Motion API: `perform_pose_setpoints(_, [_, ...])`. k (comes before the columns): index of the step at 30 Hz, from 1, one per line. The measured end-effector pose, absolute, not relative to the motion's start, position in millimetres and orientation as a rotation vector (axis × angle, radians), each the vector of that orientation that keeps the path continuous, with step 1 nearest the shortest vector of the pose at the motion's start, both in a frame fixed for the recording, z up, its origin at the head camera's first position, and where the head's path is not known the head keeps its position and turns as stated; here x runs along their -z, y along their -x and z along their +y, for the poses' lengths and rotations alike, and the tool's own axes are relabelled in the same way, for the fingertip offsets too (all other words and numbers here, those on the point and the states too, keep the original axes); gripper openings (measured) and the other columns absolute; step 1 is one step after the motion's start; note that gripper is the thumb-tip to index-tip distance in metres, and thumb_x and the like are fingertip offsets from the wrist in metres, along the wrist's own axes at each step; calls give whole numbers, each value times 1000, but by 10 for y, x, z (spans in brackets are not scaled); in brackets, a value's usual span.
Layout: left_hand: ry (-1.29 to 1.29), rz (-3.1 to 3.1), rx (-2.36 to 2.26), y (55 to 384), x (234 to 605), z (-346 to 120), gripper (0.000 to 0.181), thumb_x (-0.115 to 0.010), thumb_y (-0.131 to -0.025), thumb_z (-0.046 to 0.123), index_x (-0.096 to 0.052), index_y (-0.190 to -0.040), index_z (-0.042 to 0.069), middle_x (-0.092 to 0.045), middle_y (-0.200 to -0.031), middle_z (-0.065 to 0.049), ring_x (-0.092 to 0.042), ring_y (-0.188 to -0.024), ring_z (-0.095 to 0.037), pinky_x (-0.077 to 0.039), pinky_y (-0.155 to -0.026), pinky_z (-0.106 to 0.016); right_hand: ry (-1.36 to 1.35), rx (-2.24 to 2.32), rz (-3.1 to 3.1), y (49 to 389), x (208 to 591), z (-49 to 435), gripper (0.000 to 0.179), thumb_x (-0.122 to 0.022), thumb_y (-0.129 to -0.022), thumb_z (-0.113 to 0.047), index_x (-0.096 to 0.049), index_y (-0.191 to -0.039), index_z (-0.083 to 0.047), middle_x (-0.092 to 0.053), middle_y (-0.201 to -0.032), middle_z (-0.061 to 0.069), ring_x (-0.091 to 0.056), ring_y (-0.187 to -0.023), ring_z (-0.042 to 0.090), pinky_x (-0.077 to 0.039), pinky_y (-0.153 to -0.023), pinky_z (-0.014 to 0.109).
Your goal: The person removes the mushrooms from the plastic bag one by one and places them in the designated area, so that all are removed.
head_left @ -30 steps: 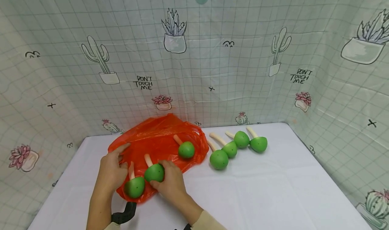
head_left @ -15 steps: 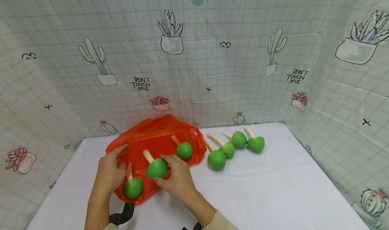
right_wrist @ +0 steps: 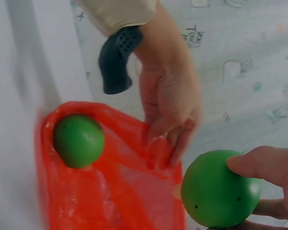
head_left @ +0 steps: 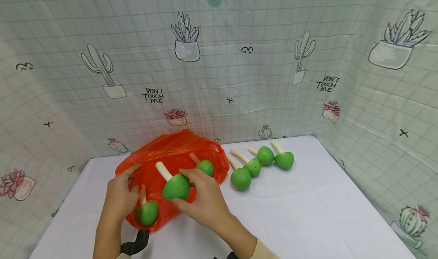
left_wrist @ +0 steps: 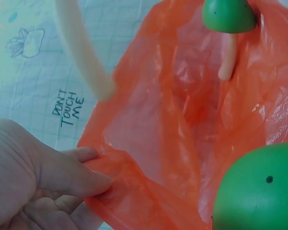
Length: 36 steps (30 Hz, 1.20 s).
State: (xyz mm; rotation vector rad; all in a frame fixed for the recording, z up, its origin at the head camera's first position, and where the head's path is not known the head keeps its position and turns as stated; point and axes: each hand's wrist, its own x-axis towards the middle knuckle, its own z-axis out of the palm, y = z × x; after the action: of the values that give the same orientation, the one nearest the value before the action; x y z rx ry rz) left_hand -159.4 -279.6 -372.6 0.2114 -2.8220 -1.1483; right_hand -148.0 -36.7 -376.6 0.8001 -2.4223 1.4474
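While the bag (head_left: 161,150) is pinched at its left edge by the left hand (head_left: 120,198), the held mushroom (head_left: 175,187) is gripped by its green cap in the right hand (head_left: 205,198). The rim of red plastic is caught between the thumb and fingers of the left hand, with the thumb laid on top. The cap is clasped from its right side by the right hand, which is opened only as widely as the cap requires: the thumb is set against one side, the fingers against the other. The pale stem is pointed up and to the left, and the held mushroom is suspended over the bag.

At the bag's near end, the near mushroom (head_left: 148,214) is cradled in the plastic, its stem directed away from the person. The far mushroom (head_left: 205,167) is lodged toward the bag's right end and is partly covered by the right hand in the head view.

To the right of the bag, four mushrooms (head_left: 252,167) are laid close together on the white surface (head_left: 294,205), in a slanting row. The surface is backed by a cloth (head_left: 222,76) printed with grid lines and potted plants. A black wrist piece (head_left: 137,243) is worn on the left wrist.
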Motion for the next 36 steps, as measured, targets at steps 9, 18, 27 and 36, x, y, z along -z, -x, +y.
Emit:
perform_pose_setpoints(9, [-199,-2828,1135,1581,3722,-2770,66,-57,-96,-10,-41,-159,-1,-45,-153,-35,-51,-133,-56,-50,-100,-62,-854,-1615,-2277,1413,3587,-163,64,-88,-82,-6,-63,-140,0,-62,-145,6,-65,-124,15,-58,-95,24])
perform_pose_setpoints(18, [-213,-2843,1143,1589,3725,-2783,68,-55,-95,-12,-40,-159,-1,-42,-155,-35,-49,-135,-57,-49,-102,-61,-784,-1539,-2142,1539,3520,124,65,-89,-78,0,-65,-138,0,-68,-130,8,-69,-110,20,-61,-89,29])
perform_pose_setpoints(27, [-180,-2820,1142,1594,3729,-2772,68,-56,-93,-13,-40,-158,-2,-43,-154,-35,-50,-134,-57,-48,-102,-61,-602,-1431,-2157,1756,3541,520,65,-91,-78,-1,-64,-137,3,-68,-127,11,-69,-117,26,-61,-93,36])
perform_pose_setpoints(36, [-167,-2816,1134,1598,3746,-2772,68,-57,-92,-13,-42,-158,-2,-44,-154,-35,-51,-133,-57,-48,-102,-61,-439,-1414,-2197,1958,3649,873,68,-90,-79,0,-60,-140,7,-67,-132,19,-65,-121,35,-60,-94,46])
